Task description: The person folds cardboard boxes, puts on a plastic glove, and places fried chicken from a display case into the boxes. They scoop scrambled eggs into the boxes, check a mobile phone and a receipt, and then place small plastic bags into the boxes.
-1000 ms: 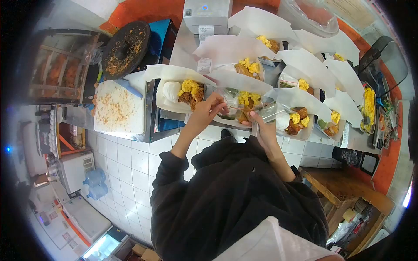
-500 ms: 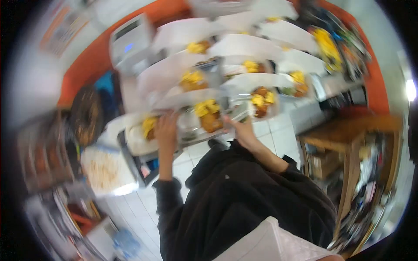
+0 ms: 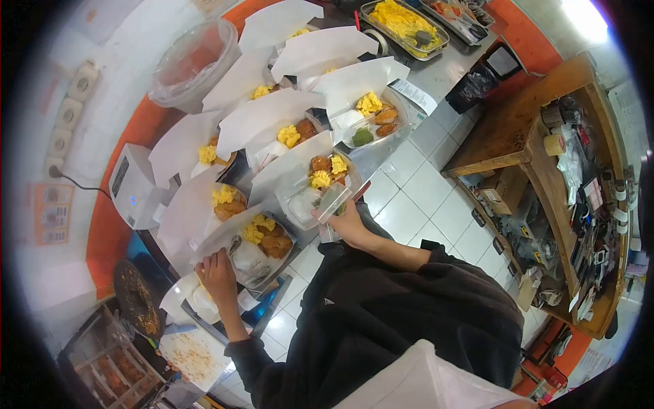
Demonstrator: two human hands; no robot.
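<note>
My left hand has its fingers bent and close together at the left edge of a white paper food box. Inside that box are yellow scrambled egg, browned fried pieces and a white rice-like mound. My right hand is closed on a clear plastic piece at the front corner of another open box. This second box holds egg, browned pieces, a white portion and something green. A smaller white box lies partly under my left wrist.
Several more open boxes stand in rows behind, among them one with green paste. A metal tray of scrambled egg, a receipt, a plastic-lined bucket and a label printer surround them. Wooden shelves stand to the right.
The view has turned and sharpened, bringing the egg tray and bucket into sight. My left hand stays by the box edge; the clear plastic in my right hand shows more plainly.
</note>
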